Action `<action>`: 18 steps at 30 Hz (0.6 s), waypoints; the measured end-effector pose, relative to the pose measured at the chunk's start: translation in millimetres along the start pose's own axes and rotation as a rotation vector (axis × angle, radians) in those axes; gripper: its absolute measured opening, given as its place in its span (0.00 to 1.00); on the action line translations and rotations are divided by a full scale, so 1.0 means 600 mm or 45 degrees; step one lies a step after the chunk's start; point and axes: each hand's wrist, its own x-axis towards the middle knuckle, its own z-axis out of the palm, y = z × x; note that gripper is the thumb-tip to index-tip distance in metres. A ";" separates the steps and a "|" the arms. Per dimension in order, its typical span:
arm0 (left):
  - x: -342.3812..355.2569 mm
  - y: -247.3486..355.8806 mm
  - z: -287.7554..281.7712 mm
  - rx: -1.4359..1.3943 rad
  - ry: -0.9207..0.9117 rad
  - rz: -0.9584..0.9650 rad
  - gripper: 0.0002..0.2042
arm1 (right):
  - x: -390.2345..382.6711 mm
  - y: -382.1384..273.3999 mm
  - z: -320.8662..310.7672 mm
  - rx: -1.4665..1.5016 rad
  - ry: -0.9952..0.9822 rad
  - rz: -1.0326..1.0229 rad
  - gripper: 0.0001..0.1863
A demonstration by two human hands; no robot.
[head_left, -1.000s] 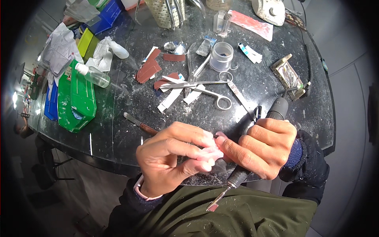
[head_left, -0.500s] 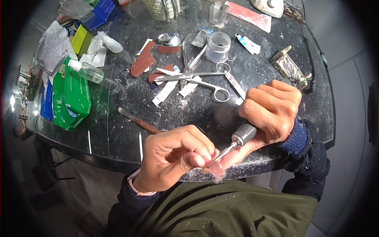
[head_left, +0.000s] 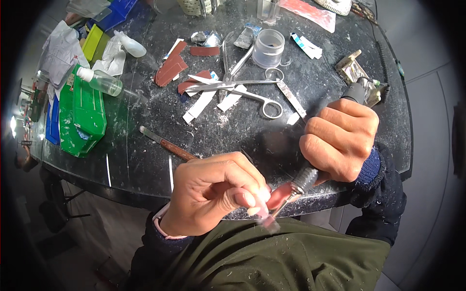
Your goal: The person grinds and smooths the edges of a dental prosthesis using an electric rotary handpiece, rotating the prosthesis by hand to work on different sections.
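Note:
Over the table's near edge, my left hand [head_left: 206,194] pinches a small pink denture piece [head_left: 262,209] between thumb and fingertips. A pale tooth-coloured bit shows at its lower side. Wrapped around a black rotary handpiece [head_left: 305,180] is my right hand [head_left: 342,138], with the tool slanting down to the left. Its thin metal shank reaches the pink piece, and a blurred pinkish tip [head_left: 270,224] is at the end. Whether that tip touches the piece, I cannot tell. Behind my left hand lies a wooden-handled knife [head_left: 177,150].
Scissors [head_left: 233,86] lie mid-table among brown sandpaper pieces [head_left: 170,70] and white strips. Beyond them stands a clear plastic cup [head_left: 268,48]. A green box [head_left: 82,116] and a clear bottle [head_left: 102,81] are at left. A holder with burs [head_left: 359,72] sits at right.
My right hand has shifted slightly right, and the handpiece now slants more steeply. The pale bit of the pink piece has come into sight. Table items appear slightly higher in view.

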 end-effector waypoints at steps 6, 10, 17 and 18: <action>0.003 0.008 0.005 0.061 -0.002 -0.044 0.09 | 0.004 -0.002 -0.007 0.004 -0.096 -0.010 0.17; 0.005 0.010 0.000 0.144 -0.047 -0.052 0.10 | 0.001 0.001 -0.001 -0.009 -0.040 -0.023 0.20; 0.007 0.010 0.004 0.118 -0.021 -0.075 0.10 | -0.002 0.005 -0.005 0.018 -0.094 -0.112 0.25; 0.007 0.011 0.005 0.167 -0.006 -0.078 0.13 | 0.002 0.006 -0.008 -0.003 -0.113 -0.079 0.21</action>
